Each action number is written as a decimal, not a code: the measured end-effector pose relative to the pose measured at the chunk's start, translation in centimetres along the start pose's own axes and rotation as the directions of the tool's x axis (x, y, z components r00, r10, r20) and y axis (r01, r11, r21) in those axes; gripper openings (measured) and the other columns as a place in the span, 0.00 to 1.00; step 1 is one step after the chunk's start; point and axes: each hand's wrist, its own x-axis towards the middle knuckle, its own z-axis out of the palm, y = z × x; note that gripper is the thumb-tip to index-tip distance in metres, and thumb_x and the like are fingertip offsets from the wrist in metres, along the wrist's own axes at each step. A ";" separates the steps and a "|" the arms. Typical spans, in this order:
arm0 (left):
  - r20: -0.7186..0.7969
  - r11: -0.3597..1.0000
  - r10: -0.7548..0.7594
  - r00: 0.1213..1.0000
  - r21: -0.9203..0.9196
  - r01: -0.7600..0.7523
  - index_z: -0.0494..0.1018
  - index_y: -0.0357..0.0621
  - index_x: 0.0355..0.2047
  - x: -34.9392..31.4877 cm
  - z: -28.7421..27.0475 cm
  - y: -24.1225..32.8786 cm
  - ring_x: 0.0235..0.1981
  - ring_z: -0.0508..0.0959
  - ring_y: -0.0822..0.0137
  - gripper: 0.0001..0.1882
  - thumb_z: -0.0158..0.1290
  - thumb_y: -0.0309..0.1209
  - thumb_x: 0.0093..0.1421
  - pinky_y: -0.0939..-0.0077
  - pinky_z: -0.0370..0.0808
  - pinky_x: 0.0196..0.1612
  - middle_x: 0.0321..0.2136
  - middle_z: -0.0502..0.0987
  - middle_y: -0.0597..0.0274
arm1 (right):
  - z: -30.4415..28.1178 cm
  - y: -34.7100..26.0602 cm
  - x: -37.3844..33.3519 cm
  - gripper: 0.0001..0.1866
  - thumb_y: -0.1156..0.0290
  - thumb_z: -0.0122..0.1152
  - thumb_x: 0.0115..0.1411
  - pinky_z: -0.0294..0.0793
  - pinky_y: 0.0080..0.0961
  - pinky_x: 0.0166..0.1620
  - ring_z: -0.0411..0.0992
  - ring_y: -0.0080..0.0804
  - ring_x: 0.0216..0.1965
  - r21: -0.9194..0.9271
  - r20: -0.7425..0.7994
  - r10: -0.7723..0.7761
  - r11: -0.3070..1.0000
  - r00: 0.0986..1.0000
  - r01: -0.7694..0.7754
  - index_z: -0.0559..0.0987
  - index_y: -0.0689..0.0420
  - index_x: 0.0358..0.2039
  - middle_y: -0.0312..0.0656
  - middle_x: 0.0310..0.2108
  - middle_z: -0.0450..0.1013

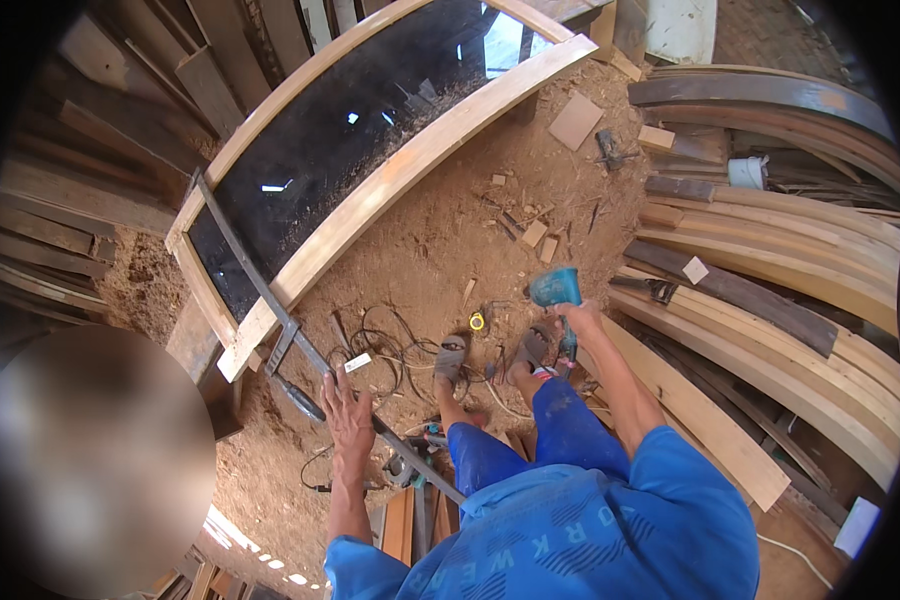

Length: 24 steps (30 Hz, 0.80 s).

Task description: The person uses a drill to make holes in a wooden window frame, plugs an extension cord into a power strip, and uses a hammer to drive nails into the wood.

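A long dark metal bar clamp (238, 243) lies across the left end of a curved wooden frame (410, 165) and runs down toward my body. My left hand (349, 418) is at the clamp's bar, near its handle, with the fingers stretched out and slightly apart. Whether the palm presses on the bar is hidden. In my right hand (582, 318) is a teal power drill (555, 287), held low beside my right leg, its body pointing left. The frame has a dark, glossy panel (310, 170) inside it, with wood shavings scattered along its near edge.
Curved boards (770, 240) are stacked along the right side. Cords (395, 345), a yellow tape measure (477, 321) and wood offcuts (535, 233) lie on the sawdust-covered floor around my feet. Planks (210, 90) lean at the upper left. A blurred round patch covers the lower left.
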 end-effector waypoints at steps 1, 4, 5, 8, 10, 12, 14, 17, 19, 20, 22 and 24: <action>-0.012 1.000 0.006 1.000 0.008 -0.006 0.73 0.42 0.34 0.0 0.2 -0.1 0.69 0.52 0.34 0.04 0.53 0.24 0.57 0.40 0.51 0.70 0.69 0.54 0.41 | -1.3 -0.2 -0.3 0.05 0.76 0.67 0.52 0.68 0.29 0.19 0.72 0.29 0.16 -0.040 -0.044 0.032 0.999 0.999 -0.034 0.79 0.62 0.25 0.41 0.19 0.74; -0.037 1.000 0.026 0.999 0.009 -0.025 0.73 0.42 0.34 0.4 0.7 -0.2 0.68 0.54 0.33 0.04 0.53 0.25 0.57 0.39 0.52 0.69 0.68 0.57 0.41 | -6.3 2.1 1.6 0.03 0.76 0.65 0.54 0.69 0.28 0.20 0.72 0.28 0.17 -0.035 -0.116 0.080 0.996 0.990 -0.084 0.80 0.62 0.27 0.41 0.20 0.75; -0.033 1.000 0.024 0.999 0.002 -0.023 0.73 0.42 0.34 0.3 0.9 -0.2 0.68 0.55 0.33 0.04 0.53 0.25 0.57 0.39 0.53 0.68 0.67 0.58 0.41 | -7.1 2.1 1.8 0.03 0.77 0.65 0.54 0.69 0.28 0.20 0.73 0.29 0.18 -0.004 -0.130 0.110 0.994 0.985 -0.112 0.79 0.63 0.28 0.41 0.20 0.74; -0.009 0.999 0.000 1.000 0.039 0.001 0.73 0.42 0.35 -0.1 0.9 -0.2 0.68 0.54 0.33 0.06 0.52 0.25 0.57 0.39 0.52 0.68 0.66 0.58 0.42 | -9.5 0.9 0.6 0.05 0.76 0.65 0.54 0.69 0.26 0.20 0.73 0.29 0.19 0.058 -0.157 0.133 0.990 0.979 -0.125 0.79 0.64 0.29 0.41 0.21 0.74; 0.025 0.998 -0.010 1.000 0.055 0.009 0.74 0.42 0.37 -0.2 0.7 0.0 0.68 0.53 0.33 0.06 0.51 0.25 0.57 0.38 0.52 0.68 0.67 0.58 0.42 | -11.0 0.2 0.2 0.05 0.77 0.64 0.54 0.70 0.26 0.20 0.74 0.29 0.19 0.075 -0.154 0.124 0.991 0.980 -0.114 0.79 0.65 0.28 0.42 0.22 0.74; 0.057 0.998 -0.014 0.998 0.070 0.010 0.74 0.42 0.38 -0.2 0.7 0.1 0.69 0.53 0.33 0.07 0.51 0.24 0.58 0.38 0.52 0.68 0.67 0.57 0.43 | -12.2 -0.5 -0.1 0.05 0.77 0.64 0.55 0.70 0.26 0.20 0.74 0.29 0.19 0.096 -0.156 0.114 0.990 0.981 -0.100 0.79 0.65 0.28 0.42 0.22 0.75; 0.103 0.995 -0.026 0.994 0.093 0.016 0.74 0.42 0.41 0.1 0.9 0.1 0.69 0.52 0.31 0.11 0.51 0.25 0.58 0.38 0.51 0.68 0.68 0.56 0.42 | -13.3 -1.0 -0.2 0.05 0.77 0.64 0.54 0.71 0.26 0.21 0.74 0.30 0.19 0.120 -0.178 0.118 0.988 0.977 -0.097 0.79 0.66 0.27 0.43 0.22 0.75; 0.204 0.990 -0.048 0.978 0.142 0.018 0.73 0.42 0.44 0.5 0.3 0.3 0.68 0.51 0.29 0.13 0.51 0.26 0.58 0.37 0.51 0.68 0.68 0.54 0.40 | -14.2 -1.5 0.0 0.05 0.77 0.65 0.54 0.71 0.27 0.22 0.74 0.31 0.19 0.132 -0.176 0.142 0.984 0.974 -0.119 0.79 0.66 0.27 0.43 0.22 0.75; 0.227 0.988 -0.034 0.973 0.157 -0.002 0.73 0.42 0.47 0.5 0.4 0.0 0.68 0.51 0.28 0.16 0.52 0.29 0.58 0.35 0.49 0.68 0.68 0.53 0.38 | -14.4 -1.8 0.0 0.05 0.77 0.65 0.53 0.71 0.27 0.21 0.73 0.31 0.19 0.137 -0.177 0.132 0.985 0.975 -0.109 0.79 0.66 0.27 0.42 0.22 0.75; 0.293 0.987 -0.064 0.954 0.157 0.018 0.73 0.41 0.47 0.7 0.2 0.0 0.68 0.51 0.27 0.16 0.51 0.29 0.58 0.34 0.48 0.68 0.68 0.53 0.37 | -14.4 -2.0 0.2 0.05 0.77 0.65 0.53 0.70 0.27 0.21 0.73 0.30 0.19 0.135 -0.173 0.124 0.986 0.977 -0.101 0.79 0.65 0.27 0.42 0.21 0.75; 0.438 0.985 -0.132 0.889 0.159 0.068 0.75 0.42 0.47 1.7 -0.1 -0.2 0.68 0.51 0.28 0.18 0.51 0.34 0.57 0.29 0.45 0.68 0.68 0.53 0.35 | -14.3 -2.8 0.7 0.04 0.77 0.65 0.53 0.70 0.27 0.21 0.73 0.30 0.19 0.146 -0.188 0.137 0.983 0.973 -0.110 0.79 0.64 0.27 0.42 0.21 0.75; 0.435 0.973 -0.204 0.877 0.188 0.133 0.76 0.42 0.46 3.0 -0.4 0.3 0.68 0.52 0.29 0.18 0.52 0.35 0.57 0.29 0.43 0.68 0.68 0.54 0.35 | -13.7 -3.7 1.3 0.04 0.77 0.65 0.53 0.69 0.27 0.21 0.73 0.29 0.18 0.171 -0.210 0.149 0.979 0.966 -0.114 0.79 0.63 0.27 0.41 0.21 0.75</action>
